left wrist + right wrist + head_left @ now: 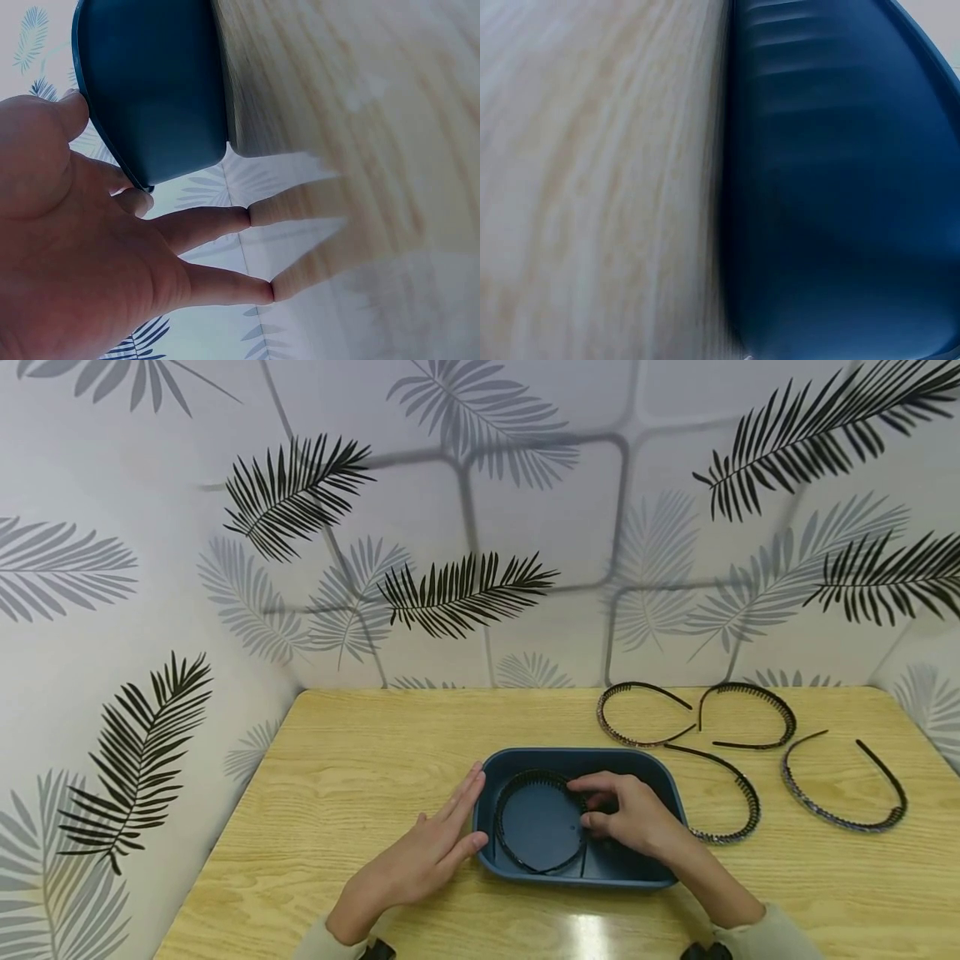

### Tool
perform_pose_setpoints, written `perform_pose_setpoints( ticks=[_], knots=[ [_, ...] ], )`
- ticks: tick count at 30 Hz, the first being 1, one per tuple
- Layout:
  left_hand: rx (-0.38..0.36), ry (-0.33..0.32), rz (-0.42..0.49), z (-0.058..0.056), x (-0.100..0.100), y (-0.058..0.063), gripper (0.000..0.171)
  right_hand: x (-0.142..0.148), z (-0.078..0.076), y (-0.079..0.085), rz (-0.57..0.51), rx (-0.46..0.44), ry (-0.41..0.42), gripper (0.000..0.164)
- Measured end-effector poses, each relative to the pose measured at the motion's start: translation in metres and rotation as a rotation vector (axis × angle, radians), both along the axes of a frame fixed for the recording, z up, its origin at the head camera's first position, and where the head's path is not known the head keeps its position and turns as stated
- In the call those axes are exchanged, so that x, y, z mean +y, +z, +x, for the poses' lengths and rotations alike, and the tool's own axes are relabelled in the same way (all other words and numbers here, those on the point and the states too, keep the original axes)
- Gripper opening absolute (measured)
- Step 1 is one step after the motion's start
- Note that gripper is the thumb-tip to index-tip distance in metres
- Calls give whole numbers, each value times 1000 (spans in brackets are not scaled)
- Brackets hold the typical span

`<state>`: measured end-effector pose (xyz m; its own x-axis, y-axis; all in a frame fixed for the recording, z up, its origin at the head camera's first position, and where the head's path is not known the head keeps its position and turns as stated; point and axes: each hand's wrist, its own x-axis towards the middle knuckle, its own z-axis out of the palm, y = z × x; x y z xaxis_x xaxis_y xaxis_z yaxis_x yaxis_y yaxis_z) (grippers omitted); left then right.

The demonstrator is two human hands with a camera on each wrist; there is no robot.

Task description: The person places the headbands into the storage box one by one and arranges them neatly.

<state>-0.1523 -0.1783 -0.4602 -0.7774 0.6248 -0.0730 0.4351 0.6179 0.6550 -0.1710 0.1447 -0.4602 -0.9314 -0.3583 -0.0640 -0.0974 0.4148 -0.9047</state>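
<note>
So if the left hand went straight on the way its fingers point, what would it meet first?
Most likely the blue bin, at its left end. The left hand sits right at that rim, though I can't tell exactly how much of it touches.

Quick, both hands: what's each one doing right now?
Left hand: open, touching the left end of the blue bin.
Right hand: curled at the headband inside; can't tell whether it's gripping.
</note>
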Motion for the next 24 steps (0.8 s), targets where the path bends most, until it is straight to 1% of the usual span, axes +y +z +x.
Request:
perform_pose_setpoints(
  ticks=[10, 16, 24],
  knots=[
    [9, -3, 0, -2, 2, 3, 72, 2, -1, 2, -16, 13, -22, 39],
    [18, -1, -14, -2, 2, 1, 71, 2, -2, -1, -23, 86, -62, 34],
    [8, 1, -11, -1, 1, -1, 71, 4, -2, 2, -121, 168, -63, 31]
  ],
)
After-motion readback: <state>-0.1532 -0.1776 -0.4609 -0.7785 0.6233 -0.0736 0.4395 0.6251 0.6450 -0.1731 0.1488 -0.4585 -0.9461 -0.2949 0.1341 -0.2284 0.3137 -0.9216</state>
